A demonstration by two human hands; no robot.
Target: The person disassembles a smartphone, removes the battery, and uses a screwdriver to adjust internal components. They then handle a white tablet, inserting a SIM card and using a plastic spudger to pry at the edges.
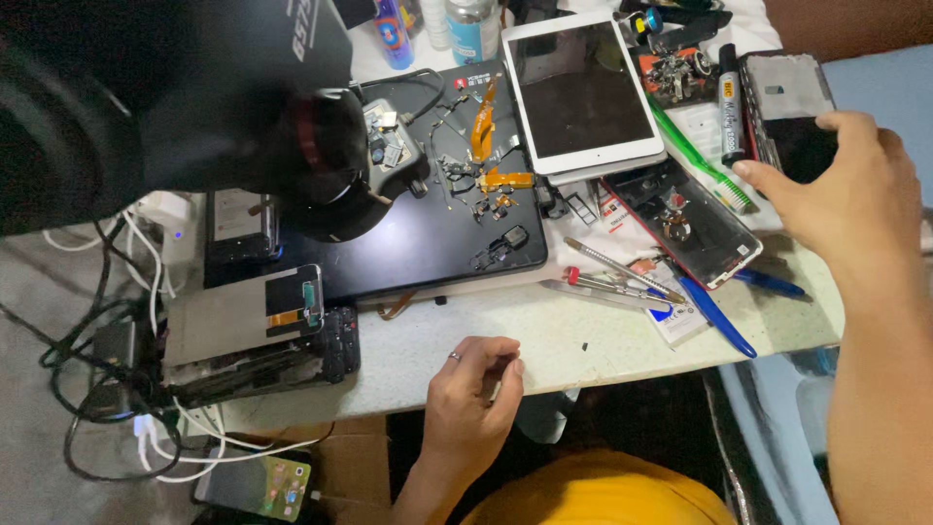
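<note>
Your right hand (847, 185) lies spread on the black opened phone body (789, 112), your left hand (473, 387) rests loosely curled and empty at the pale counter (583, 340) edge, small parts still scattered.

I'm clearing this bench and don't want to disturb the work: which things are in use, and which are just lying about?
In use:
right hand reaching onto the dark phone panel at the far right
left hand, fingers curled, resting at the table edge

Lying about:
white tablet
orange flex cables on the black mat
tweezers
blue pen
black marker
green toothbrush
</note>
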